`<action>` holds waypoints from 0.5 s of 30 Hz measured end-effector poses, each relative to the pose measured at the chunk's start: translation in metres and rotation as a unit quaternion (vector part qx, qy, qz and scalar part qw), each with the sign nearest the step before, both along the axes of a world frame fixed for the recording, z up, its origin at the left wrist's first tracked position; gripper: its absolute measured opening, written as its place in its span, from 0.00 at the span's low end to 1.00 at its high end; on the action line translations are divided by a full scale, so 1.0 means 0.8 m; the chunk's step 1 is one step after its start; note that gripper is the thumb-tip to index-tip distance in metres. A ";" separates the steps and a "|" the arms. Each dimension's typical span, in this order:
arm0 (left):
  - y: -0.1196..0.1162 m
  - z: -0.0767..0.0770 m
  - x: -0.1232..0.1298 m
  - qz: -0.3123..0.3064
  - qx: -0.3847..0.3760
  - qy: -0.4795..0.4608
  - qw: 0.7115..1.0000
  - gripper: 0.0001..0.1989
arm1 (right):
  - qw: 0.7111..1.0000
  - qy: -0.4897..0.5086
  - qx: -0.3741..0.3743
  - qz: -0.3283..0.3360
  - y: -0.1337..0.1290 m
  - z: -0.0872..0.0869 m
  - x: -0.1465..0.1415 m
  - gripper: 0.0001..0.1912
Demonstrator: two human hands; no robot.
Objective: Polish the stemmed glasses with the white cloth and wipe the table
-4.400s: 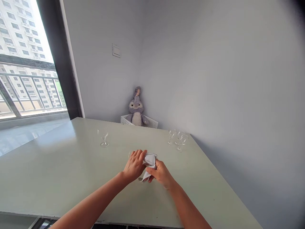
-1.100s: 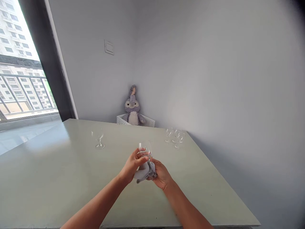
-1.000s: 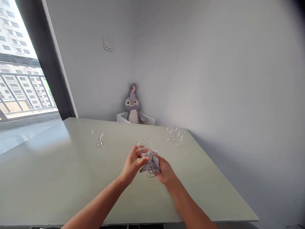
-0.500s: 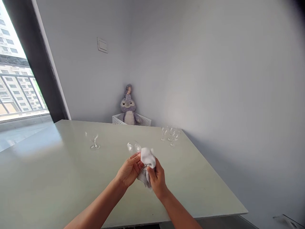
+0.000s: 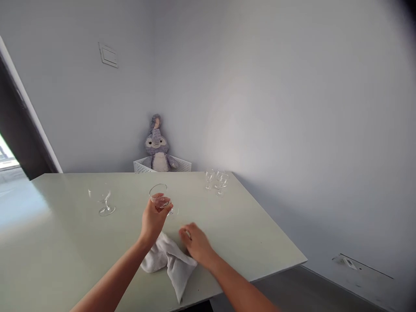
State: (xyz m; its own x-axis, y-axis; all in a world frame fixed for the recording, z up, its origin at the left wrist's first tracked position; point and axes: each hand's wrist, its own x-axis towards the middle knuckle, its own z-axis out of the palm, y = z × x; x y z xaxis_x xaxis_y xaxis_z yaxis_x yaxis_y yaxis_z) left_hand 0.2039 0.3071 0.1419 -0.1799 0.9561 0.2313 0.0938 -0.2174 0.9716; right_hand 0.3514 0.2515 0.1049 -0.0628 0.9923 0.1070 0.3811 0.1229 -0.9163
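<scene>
My left hand [image 5: 154,219] is closed around the bowl of a clear stemmed glass [image 5: 158,187], which is tilted, with its foot pointing right. My right hand [image 5: 194,242], slightly blurred, has its fingers curled in, and I see nothing held in them. Just below and left of it, a white cloth [image 5: 182,277] lies crumpled on the table, partly hidden by my left forearm. Farther left, another stemmed glass [image 5: 105,210] stands upright by itself.
Several small stemmed glasses [image 5: 221,182] stand together near the far right corner of the pale table [image 5: 253,242]. Behind the far edge, a purple plush rabbit [image 5: 159,160] sits in a white perforated basket [image 5: 182,165]. Grey walls [image 5: 276,108] border the table.
The cloth has left my right hand and now lies on the table. My left hand has moved left and raised the glass. The view has turned right.
</scene>
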 end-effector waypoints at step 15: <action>0.004 -0.039 0.038 -0.100 0.015 0.138 0.985 0.29 | 0.952 -0.277 0.071 -0.111 0.096 -0.010 0.039 0.09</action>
State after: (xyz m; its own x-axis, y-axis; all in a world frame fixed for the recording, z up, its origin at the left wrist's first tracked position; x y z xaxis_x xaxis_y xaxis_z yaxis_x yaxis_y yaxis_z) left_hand 0.2340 0.3103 0.1111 0.0851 0.9580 0.2739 0.3059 -0.2867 0.9079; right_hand 0.3829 0.3283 0.0968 0.0608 0.9658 0.2521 0.8317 0.0906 -0.5477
